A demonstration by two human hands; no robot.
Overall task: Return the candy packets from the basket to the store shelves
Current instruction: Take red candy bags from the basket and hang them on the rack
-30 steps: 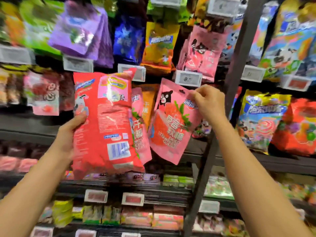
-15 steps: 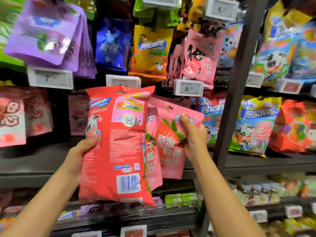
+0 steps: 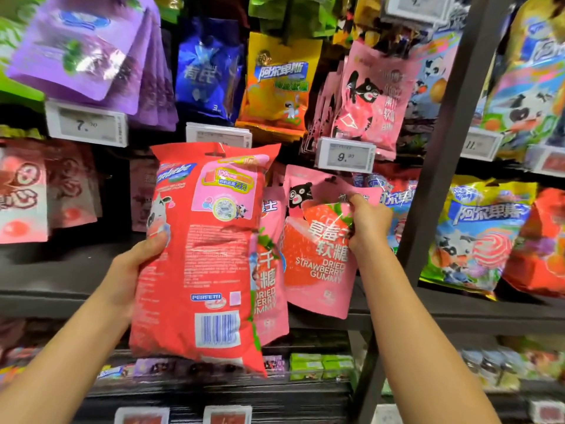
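1. A large red plastic candy bag (image 3: 201, 255) (its barcode side is shown) is gripped at its left edge by the left hand (image 3: 128, 270).
2. A pink strawberry gummy pouch (image 3: 318, 255) is pinched near its top by the right hand (image 3: 368, 223).
3. This pouch is held in front of the dark shelf (image 3: 458, 304), just below a white price tag (image 3: 345, 155).
4. A second pink pouch (image 3: 270, 270) is partly hidden behind the red bag.

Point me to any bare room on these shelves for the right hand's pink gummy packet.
Free: the dark gap between the hanging dark-red packets and the big red bag held by the left hand; below it, the bare black shelf ledge. Crowded: the pegs above the 9.90 price tag and everything right of the black upright post.
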